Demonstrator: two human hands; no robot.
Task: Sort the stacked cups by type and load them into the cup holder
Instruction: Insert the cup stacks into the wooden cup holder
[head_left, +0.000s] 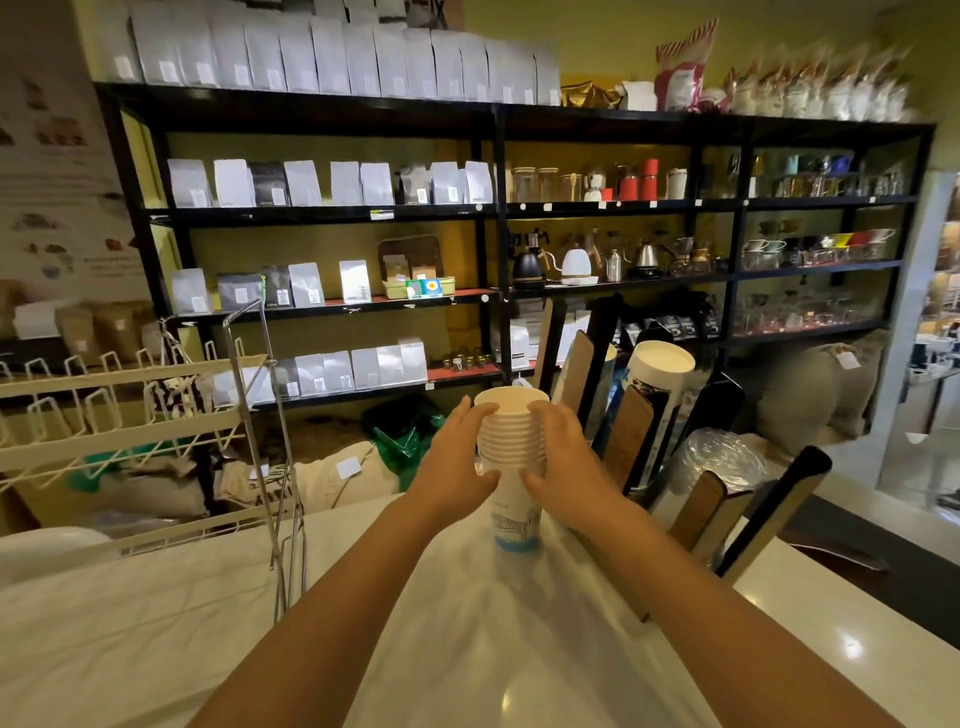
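A stack of white paper cups (511, 434) stands upright on the white counter (156, 649), its bottom cup printed in blue. My left hand (457, 467) grips the stack's left side and my right hand (563, 467) grips its right side, both at the rims near the top. Just right of the stack the cup holder (634, 431) leans back, with wood and black dividers. One slot holds a tall stack of white cups (660, 374) with blue print. Another slot further right holds clear plastic cups in wrap (722, 460).
A white wire rack (130, 415) on a metal frame stands on the counter at the left. Behind the counter black shelves (493, 208) carry white bags, kettles and glassware. Sacks lie on the floor beyond the counter's far edge.
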